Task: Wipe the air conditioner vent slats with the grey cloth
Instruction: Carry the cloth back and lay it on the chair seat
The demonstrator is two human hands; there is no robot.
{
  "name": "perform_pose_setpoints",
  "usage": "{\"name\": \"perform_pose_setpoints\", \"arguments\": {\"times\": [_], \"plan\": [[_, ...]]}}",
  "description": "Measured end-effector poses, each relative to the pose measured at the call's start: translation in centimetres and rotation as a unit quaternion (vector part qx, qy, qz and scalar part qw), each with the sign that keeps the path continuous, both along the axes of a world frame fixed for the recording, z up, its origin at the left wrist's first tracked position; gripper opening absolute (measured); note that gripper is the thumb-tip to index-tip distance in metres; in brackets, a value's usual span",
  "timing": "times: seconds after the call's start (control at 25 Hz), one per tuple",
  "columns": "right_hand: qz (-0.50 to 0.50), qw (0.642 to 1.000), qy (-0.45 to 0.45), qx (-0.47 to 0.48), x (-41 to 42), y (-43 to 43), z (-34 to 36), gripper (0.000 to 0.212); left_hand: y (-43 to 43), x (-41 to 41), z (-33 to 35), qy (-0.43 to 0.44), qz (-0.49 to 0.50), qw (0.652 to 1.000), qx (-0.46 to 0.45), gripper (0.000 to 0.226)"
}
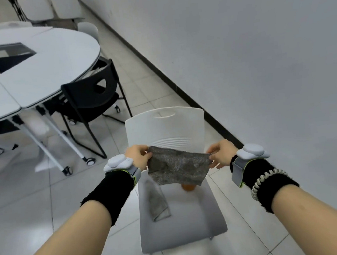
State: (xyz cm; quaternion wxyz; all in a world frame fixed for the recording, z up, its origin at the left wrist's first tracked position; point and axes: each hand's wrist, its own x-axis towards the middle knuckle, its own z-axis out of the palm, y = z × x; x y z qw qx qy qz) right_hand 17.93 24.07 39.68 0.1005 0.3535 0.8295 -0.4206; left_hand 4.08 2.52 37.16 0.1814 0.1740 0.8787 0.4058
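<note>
A grey cloth (177,166) hangs stretched between both my hands above a white chair (164,127). My left hand (138,156) pinches its upper left corner. My right hand (220,153) pinches its upper right corner. A second grey cloth (157,203) lies folded on the chair seat, left of centre. A small orange object (189,187) peeks out on the seat just under the held cloth. No air conditioner vent is in view.
A white wall (259,57) with a dark skirting runs along the right. A round white table (34,64) on wheeled legs stands at the left, with a black chair (92,93) tucked beside it. Pale floor tiles (26,202) surround the white chair.
</note>
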Motion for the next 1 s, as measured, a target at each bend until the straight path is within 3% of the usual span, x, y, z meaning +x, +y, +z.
{"name": "perform_pose_setpoints", "arguments": {"times": [0.16,0.4,0.6,0.8,1.0], "plan": [[0.046,0.998,-0.035,0.012,1.5,-1.2,-3.0,0.016,-2.5,2.9,-2.6,-0.015,0.028,0.999,-0.008,0.011],[0.144,0.979,-0.143,0.001,1.6,-2.7,-8.0,0.029,-4.6,4.6,-8.6,-0.103,0.054,0.991,-0.062,0.020],[0.118,0.984,-0.132,0.025,-0.6,-3.3,-16.2,0.039,-5.5,4.0,-17.9,-0.176,0.079,0.976,-0.101,0.019],[0.123,0.982,-0.136,0.050,-3.8,-2.6,-24.1,0.024,-5.0,1.9,-25.7,-0.167,0.083,0.975,-0.121,0.026],[0.060,0.993,-0.019,0.096,-5.8,-2.3,-29.3,0.020,-4.1,-0.3,-30.3,-0.062,0.114,0.980,-0.149,0.015]]}}
